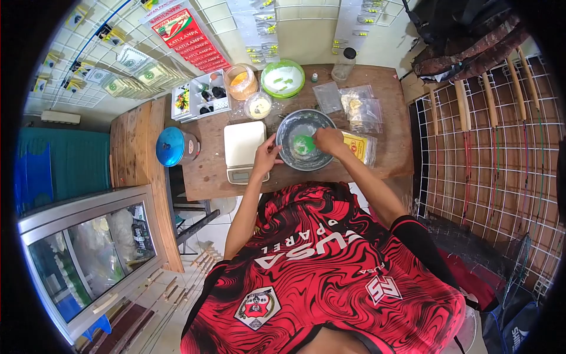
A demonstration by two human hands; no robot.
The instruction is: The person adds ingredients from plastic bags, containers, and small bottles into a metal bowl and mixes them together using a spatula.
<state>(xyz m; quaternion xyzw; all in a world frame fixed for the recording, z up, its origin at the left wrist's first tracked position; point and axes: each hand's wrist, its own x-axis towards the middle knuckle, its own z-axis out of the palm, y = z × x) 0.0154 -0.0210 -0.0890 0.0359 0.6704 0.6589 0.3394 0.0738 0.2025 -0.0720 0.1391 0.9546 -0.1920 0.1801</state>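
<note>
A dark grey bowl (pixel 287 160) stands on the wooden table in front of me, with pale powder or paste smeared over its inside. My left hand (pixel 268 156) grips the bowl's left rim, thumb up by the edge. Inside the bowl, a green spoon-like tool (pixel 304 144) lies against the pale stuff; my right hand (pixel 328 141) is closed on its handle at the right side. The tool's exact shape is partly hidden by the hand and the mixture. Just left of my left hand sits a white kitchen scale (pixel 245 144).
Behind the bowl stand a green-rimmed bowl (pixel 283 79), an orange-filled jar (pixel 240 81), a small tub (pixel 258 106) and a clear jar (pixel 344 64). Plastic bags (pixel 361 109) and a yellow packet (pixel 357 146) lie right. A blue-lidded can (pixel 177 146) and a divided tray (pixel 202 96) are left.
</note>
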